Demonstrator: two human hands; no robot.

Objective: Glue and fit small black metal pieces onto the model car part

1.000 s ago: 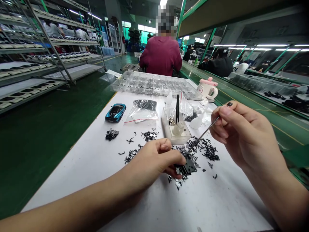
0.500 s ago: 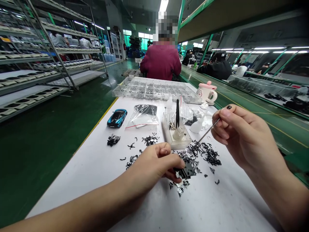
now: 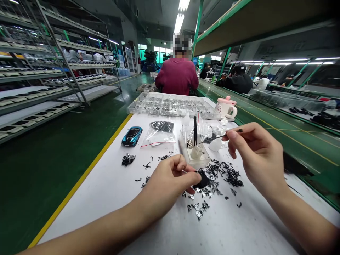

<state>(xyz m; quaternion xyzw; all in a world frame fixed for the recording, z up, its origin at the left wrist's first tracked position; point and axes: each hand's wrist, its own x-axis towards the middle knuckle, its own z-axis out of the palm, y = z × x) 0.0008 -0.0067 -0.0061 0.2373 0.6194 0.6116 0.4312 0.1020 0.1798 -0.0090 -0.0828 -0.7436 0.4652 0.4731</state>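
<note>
At the far left, metal shelving racks (image 3: 39,88) stand across a green floor, well apart from the white worktop (image 3: 119,205). On the worktop's left part a blue toy car (image 3: 132,136) sits on its wheels, and nearer the camera lies a small clump of black pieces (image 3: 128,159). Just right of the car is a clear plastic bag (image 3: 160,131) with more dark pieces inside, lying flat.

The left hand (image 3: 170,180) rests low over the worktop, its fingers pinched on a black flat part (image 3: 202,180). The part is held by one edge just above the surface, which seems to leave its face exposed toward the other hand. Beyond it a clear plastic stand (image 3: 195,152) holds black tweezers (image 3: 195,127) upright (handy to grab, it would seem). Further back a clear compartment tray (image 3: 172,104) lies across the worktop, and behind it a person in a maroon top (image 3: 177,76) sits facing away.

A loose scatter of small black parts (image 3: 228,173) lies right beside the held part, within easy reach. The right hand (image 3: 255,156) is raised, with thumb and forefinger closed on a thin metal probe (image 3: 212,139). The probe lies nearly level, its tip pointing left over the stand, and the light pen-like grip suits fine work. A pink-and-white mug (image 3: 226,107) stands behind.
</note>
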